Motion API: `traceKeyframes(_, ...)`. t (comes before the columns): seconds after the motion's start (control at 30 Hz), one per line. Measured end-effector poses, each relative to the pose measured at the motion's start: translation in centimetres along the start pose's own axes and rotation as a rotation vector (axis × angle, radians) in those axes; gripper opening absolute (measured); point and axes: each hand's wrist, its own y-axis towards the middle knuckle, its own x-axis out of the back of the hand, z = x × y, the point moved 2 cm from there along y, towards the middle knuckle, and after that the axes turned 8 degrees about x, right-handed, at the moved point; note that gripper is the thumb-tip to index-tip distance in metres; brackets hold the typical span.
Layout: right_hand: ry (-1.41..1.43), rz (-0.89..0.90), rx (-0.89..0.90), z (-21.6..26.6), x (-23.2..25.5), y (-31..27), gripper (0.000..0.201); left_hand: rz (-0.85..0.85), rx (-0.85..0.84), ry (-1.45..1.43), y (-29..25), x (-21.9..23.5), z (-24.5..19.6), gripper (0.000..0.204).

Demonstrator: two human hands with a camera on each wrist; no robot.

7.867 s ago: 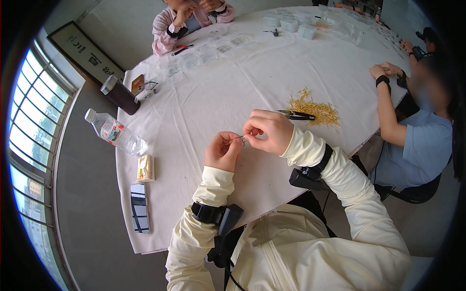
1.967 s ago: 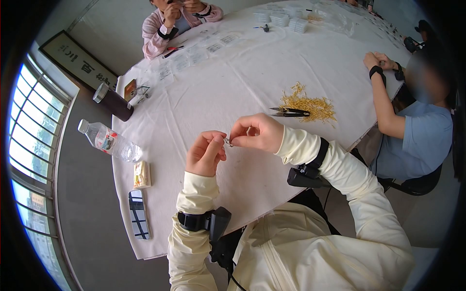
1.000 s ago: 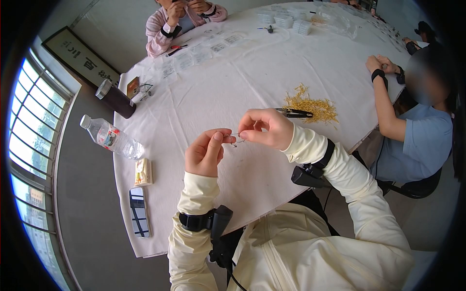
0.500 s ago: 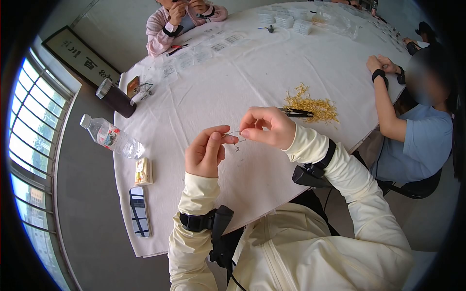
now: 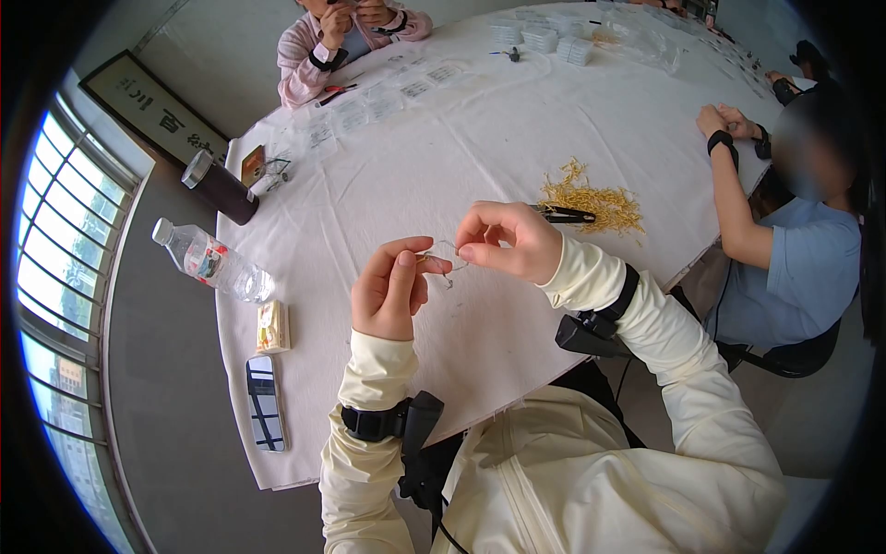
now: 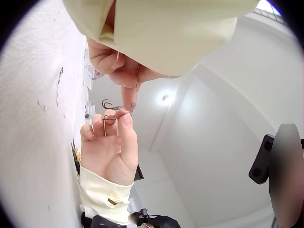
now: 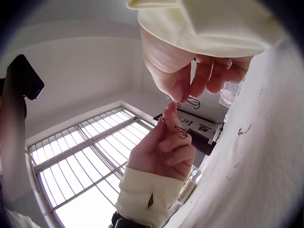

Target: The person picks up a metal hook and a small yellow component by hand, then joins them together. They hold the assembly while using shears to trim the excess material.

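Thumb and fingers of the left hand (image 5: 391,288) pinch thin wire pieces with small dark hooks (image 7: 182,131); a golden strand shows by its fingers in the left wrist view. Facing it, the right hand (image 5: 513,244) pinches another thin piece, whose curved hooks (image 7: 193,102) stick out beside its fingertips. Between the hands a fine line (image 5: 447,244) and a small hooked piece (image 5: 449,280) show above the white cloth. Whether the pieces are joined is too small to tell.
A golden pile (image 5: 609,210) lies beyond the right hand, with black-handled snips (image 5: 565,215) against it. At left are a bottle (image 5: 214,262), dark flask (image 5: 221,188), tissue pack (image 5: 273,327) and phone (image 5: 266,403). Two people sit across and at right.
Since the earliest frame the left hand has shifted left, and a gap has opened between the fingertips. Over the last half second both hands have barely moved; the line between them bends differently.
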Motion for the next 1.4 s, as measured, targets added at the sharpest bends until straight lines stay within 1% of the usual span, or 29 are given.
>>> traceKeyframes(0.07, -0.006, -0.002, 0.008, 0.1, 0.1, 0.0, 0.012, -0.005, 0.002, -0.005, 0.0, 0.0, 0.0, 0.026)
traceKeyframes(0.13, -0.115, -0.021, 0.0, 0.5, 0.5, 0.1, 0.01, -0.011, 0.004, -0.011, 0.0, 0.0, 0.1, 0.026)
traceKeyframes(0.17, -0.115, -0.021, 0.0, 0.1, 0.8, 0.1, 0.01, -0.019, 0.005, 0.001, 0.0, 0.1, 0.1, 0.025)
traceKeyframes(0.23, -0.628, -0.053, 0.262, -0.7, 1.2, 0.0, 0.008, -0.027, 0.004, 0.013, 0.0, 0.1, 0.0, 0.025)
traceKeyframes(0.27, -0.628, -0.052, 0.263, -1.0, 1.3, -0.2, 0.008, -0.04, 0.006, 0.017, -0.1, 0.0, -0.2, 0.024)
traceKeyframes(0.33, -0.868, 0.03, 0.155, -1.4, 1.3, -0.6, 0.01, -0.051, 0.007, 0.021, -0.2, -0.1, -0.3, 0.024)
traceKeyframes(0.37, -0.869, 0.03, 0.155, -1.3, 1.2, -0.6, 0.01, -0.057, 0.003, 0.029, -0.2, -0.1, -0.4, 0.024)
traceKeyframes(0.43, -0.792, -0.052, 0.18, -1.1, 1.0, -0.4, 0.013, -0.063, -0.002, 0.037, -0.3, -0.3, -0.5, 0.023)
traceKeyframes(0.47, -0.793, -0.051, 0.182, -0.6, 0.9, -0.3, 0.013, -0.083, -0.003, 0.048, -0.4, -0.5, -0.7, 0.023)
traceKeyframes(0.53, -0.468, -0.037, 0.222, 0.5, 0.4, 0.1, 0.015, -0.107, -0.005, 0.059, -0.5, -0.6, -0.6, 0.022)
traceKeyframes(0.57, -0.467, -0.035, 0.222, 0.6, -0.2, 0.1, 0.015, -0.108, -0.027, 0.065, -0.4, -0.7, -0.4, 0.021)
traceKeyframes(0.63, -0.338, 0.008, 0.262, 0.8, -1.4, -0.2, 0.016, -0.107, -0.047, 0.071, -0.4, -0.7, -0.2, 0.02)
traceKeyframes(0.77, -0.306, -0.027, 0.21, 0.0, -1.4, -0.2, 0.011, -0.123, -0.043, 0.092, -0.4, -1.0, -0.5, 0.018)
traceKeyframes(0.83, -0.258, -0.045, 0.132, 0.3, -0.7, -0.1, 0.013, -0.141, -0.051, 0.103, -0.5, -0.8, -0.6, 0.018)
traceKeyframes(0.9, -0.255, -0.062, 0.135, 0.5, -0.4, -0.1, 0.011, -0.169, -0.066, 0.138, -0.5, -0.5, -0.7, 0.018)
traceKeyframes(1.07, -0.234, -0.089, 0.136, 0.5, -0.2, -0.1, 0.009, -0.167, -0.086, 0.154, -0.4, -0.3, -0.7, 0.018)
traceKeyframes(1.27, -0.204, -0.075, 0.112, 0.5, -0.1, 0.0, 0.009, -0.169, -0.079, 0.169, -0.5, -0.4, -0.5, 0.017)
traceKeyframes(1.4, -0.187, -0.028, 0.11, 0.5, -0.2, -0.1, 0.009, -0.163, -0.072, 0.158, -0.5, -0.6, -0.6, 0.015)
